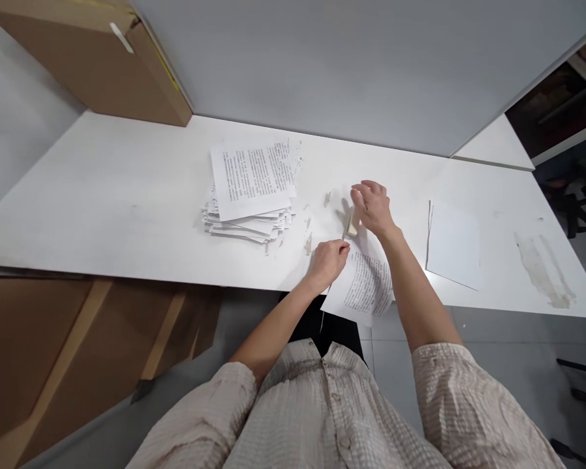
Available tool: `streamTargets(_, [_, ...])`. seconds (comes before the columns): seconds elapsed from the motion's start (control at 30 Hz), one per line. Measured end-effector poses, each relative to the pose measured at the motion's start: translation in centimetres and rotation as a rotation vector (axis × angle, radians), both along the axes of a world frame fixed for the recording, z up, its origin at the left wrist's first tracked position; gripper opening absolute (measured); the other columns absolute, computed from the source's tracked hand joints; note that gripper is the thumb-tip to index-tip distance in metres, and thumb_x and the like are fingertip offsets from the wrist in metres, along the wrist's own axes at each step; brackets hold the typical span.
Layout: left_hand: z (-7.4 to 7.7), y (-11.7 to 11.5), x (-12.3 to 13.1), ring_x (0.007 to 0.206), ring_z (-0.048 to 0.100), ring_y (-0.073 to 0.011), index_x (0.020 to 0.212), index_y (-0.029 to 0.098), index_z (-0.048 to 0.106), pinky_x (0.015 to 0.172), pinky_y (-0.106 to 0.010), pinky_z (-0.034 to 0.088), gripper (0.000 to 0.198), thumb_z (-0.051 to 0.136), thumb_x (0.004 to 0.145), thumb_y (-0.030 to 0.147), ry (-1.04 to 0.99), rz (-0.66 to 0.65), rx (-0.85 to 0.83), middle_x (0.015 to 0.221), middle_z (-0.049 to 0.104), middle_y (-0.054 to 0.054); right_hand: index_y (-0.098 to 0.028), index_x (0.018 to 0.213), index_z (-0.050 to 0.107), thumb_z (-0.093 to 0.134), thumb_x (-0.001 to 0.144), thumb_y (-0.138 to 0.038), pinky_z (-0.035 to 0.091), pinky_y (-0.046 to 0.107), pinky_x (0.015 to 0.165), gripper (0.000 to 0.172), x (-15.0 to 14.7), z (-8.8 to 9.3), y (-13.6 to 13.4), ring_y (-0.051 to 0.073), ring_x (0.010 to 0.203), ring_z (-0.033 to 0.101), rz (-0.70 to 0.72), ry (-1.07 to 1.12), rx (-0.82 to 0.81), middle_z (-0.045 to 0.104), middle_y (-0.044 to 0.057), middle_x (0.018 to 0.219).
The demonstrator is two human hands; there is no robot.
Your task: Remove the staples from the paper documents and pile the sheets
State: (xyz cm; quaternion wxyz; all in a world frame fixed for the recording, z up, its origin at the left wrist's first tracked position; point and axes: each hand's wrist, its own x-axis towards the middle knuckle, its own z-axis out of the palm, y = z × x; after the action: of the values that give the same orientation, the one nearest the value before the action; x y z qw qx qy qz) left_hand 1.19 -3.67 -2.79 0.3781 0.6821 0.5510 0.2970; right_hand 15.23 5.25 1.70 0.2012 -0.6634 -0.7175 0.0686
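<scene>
My left hand is closed in a pinch on the upper left edge of some printed paper. The lower part of that paper hangs over the table's near edge and curves. Just beyond it is a small cream-coloured stapler, its near end at the paper's top edge. My right hand is curled round the stapler's far end, with the fingers partly hiding it. To the left lies an uneven stack of printed sheets. Some blank white sheets lie to the right.
The white table runs along a grey panel. A cardboard box stands at its back left. Worn marks show at the right end. Brown cardboard leans below on the left; dark chair legs are at lower right.
</scene>
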Motion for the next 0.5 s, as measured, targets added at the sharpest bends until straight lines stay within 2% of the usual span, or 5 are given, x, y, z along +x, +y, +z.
streamTargets(0.17, [0.1,0.1,0.0,0.071,0.064,-0.0162,0.087,0.022,0.072,0.067,-0.027,0.05,0.02,0.052,0.084,0.022,-0.008,-0.005,-0.035,0.078,0.071,-0.003,-0.026,0.119,0.059,0.023,0.093,-0.052,0.031,0.058,0.094,0.051,-1.2,-1.2,0.7,0.034,0.124,0.032,0.094,-0.063,-0.177,0.046,0.011,0.135])
streamTargets(0.5, [0.2,0.1,-0.1,0.077,0.065,-0.0162,0.088,0.022,0.072,0.076,-0.029,0.05,0.019,0.054,0.083,0.022,-0.026,-0.011,-0.061,0.081,0.072,-0.003,-0.029,0.12,0.056,0.017,0.093,-0.053,0.033,0.054,0.092,0.053,-1.0,-1.7,0.6,0.033,0.12,0.035,0.131,-0.127,-0.221,0.046,0.009,0.134])
